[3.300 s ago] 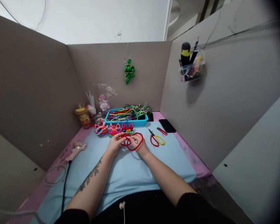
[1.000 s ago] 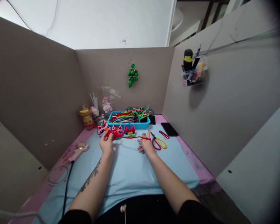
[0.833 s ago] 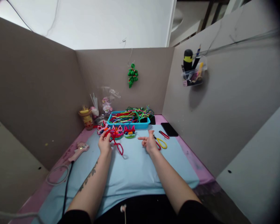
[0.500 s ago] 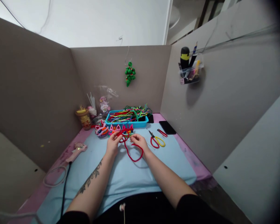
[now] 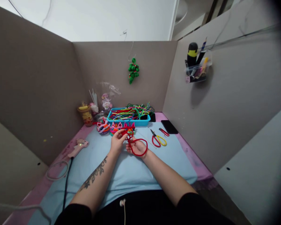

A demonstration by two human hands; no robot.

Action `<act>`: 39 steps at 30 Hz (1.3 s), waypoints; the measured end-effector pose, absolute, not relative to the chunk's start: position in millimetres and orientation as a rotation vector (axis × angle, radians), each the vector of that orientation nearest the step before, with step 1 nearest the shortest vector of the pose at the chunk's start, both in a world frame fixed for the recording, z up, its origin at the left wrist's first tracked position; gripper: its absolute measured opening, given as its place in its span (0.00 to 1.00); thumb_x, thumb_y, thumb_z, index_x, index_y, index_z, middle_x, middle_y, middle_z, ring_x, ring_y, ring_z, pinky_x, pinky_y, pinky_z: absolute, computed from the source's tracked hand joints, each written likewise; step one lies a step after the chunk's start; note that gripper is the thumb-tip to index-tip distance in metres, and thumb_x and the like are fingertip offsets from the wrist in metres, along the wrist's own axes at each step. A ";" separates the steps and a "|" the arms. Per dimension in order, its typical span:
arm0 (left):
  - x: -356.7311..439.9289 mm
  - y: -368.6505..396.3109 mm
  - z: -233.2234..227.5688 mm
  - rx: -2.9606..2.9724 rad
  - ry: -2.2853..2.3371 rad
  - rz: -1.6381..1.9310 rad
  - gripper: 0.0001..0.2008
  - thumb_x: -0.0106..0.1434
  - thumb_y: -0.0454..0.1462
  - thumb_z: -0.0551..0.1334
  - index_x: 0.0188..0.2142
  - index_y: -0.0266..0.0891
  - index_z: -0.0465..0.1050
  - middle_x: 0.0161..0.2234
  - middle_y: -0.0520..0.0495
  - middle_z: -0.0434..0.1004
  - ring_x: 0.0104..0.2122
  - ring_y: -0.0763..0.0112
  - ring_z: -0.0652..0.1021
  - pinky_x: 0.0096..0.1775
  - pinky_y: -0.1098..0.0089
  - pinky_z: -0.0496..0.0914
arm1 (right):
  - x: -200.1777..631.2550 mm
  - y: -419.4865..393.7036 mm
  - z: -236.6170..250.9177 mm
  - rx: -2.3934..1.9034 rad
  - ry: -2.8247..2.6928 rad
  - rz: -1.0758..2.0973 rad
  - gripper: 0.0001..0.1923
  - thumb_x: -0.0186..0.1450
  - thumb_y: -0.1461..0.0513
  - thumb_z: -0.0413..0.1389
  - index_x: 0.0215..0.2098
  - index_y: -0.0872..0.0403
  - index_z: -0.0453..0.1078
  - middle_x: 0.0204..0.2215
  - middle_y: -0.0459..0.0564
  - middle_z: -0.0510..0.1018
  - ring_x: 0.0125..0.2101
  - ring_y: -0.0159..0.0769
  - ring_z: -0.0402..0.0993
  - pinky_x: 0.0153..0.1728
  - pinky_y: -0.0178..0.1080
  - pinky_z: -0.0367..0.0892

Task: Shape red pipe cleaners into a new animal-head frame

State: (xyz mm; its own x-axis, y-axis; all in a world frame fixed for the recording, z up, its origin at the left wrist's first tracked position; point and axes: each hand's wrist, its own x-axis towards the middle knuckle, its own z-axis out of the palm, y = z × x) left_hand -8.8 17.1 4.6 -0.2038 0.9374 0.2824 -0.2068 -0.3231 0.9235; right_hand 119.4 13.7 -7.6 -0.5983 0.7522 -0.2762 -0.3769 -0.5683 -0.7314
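Observation:
My left hand (image 5: pixel 118 140) pinches a small worked piece of red yarn (image 5: pixel 129 133) between thumb and fingers, above the blue cloth. A loose loop of the same yarn hangs in a ring over my right hand (image 5: pixel 136 147). That hand is turned palm up, its fingers curled around the yarn close below the piece; the fingertips are partly hidden. Just behind my hands sit several colourful yarn figures (image 5: pixel 103 126) with pink ears. Scissors (image 5: pixel 158 139) with one red and one yellow handle lie to the right.
A blue tray (image 5: pixel 131 123) full of coloured strands stands at the back. A red-handled tool (image 5: pixel 164 132) and a phone (image 5: pixel 169 127) lie at right. The glue gun (image 5: pixel 78 147) with its cord is at left, a drink cup (image 5: pixel 86 116) behind it. Partition walls enclose the table.
My right hand has rolled from a pinch beside the piece to palm up, lower and nearer the left hand. The yarn loop has risen and lies over the right palm. The view shifted slightly.

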 end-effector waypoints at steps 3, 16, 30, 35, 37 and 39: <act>-10.1 21.2 2.2 1.101 0.948 1.675 0.22 0.44 0.38 0.69 0.41 0.36 0.72 0.32 0.46 0.77 0.31 0.70 0.76 0.35 0.70 0.68 | 127.1 15.6 -4.7 -0.777 -0.776 2.291 0.21 0.67 0.54 0.39 0.25 0.56 0.64 0.10 0.39 0.59 0.10 0.24 0.50 0.14 0.28 0.49; -8.7 22.0 0.6 1.038 0.874 1.627 0.23 0.42 0.38 0.71 0.40 0.36 0.72 0.29 0.48 0.76 0.29 0.72 0.74 0.34 0.71 0.67 | 126.9 4.1 -2.2 -0.734 -0.798 2.187 0.12 0.66 0.58 0.47 0.28 0.56 0.65 0.14 0.39 0.62 0.13 0.23 0.54 0.15 0.27 0.54; -13.0 25.4 -2.4 1.115 0.829 1.528 0.23 0.42 0.38 0.71 0.40 0.36 0.72 0.29 0.49 0.75 0.26 0.73 0.74 0.31 0.71 0.67 | 129.0 5.4 -1.8 -0.728 -0.864 2.140 0.15 0.66 0.55 0.44 0.28 0.55 0.65 0.15 0.40 0.61 0.14 0.25 0.51 0.13 0.27 0.49; -12.4 22.5 -0.5 1.154 0.839 1.511 0.24 0.43 0.39 0.70 0.41 0.35 0.72 0.28 0.48 0.76 0.27 0.72 0.75 0.32 0.71 0.68 | 126.2 3.0 0.8 -0.765 -0.850 2.056 0.09 0.61 0.59 0.50 0.25 0.55 0.64 0.13 0.38 0.58 0.13 0.23 0.47 0.13 0.27 0.45; -13.3 22.5 -0.1 1.181 0.867 1.494 0.23 0.44 0.39 0.70 0.41 0.35 0.72 0.27 0.48 0.76 0.27 0.71 0.75 0.32 0.71 0.68 | 123.8 1.8 -0.6 -0.834 -0.903 1.946 0.08 0.59 0.59 0.52 0.25 0.55 0.64 0.12 0.37 0.58 0.13 0.23 0.47 0.13 0.28 0.45; -14.3 23.0 -0.2 1.197 0.922 1.474 0.23 0.44 0.38 0.70 0.41 0.35 0.73 0.26 0.48 0.76 0.27 0.71 0.75 0.31 0.71 0.68 | 122.7 1.3 -3.4 -0.954 -1.029 1.754 0.09 0.56 0.57 0.54 0.25 0.56 0.65 0.12 0.37 0.59 0.12 0.23 0.49 0.14 0.29 0.46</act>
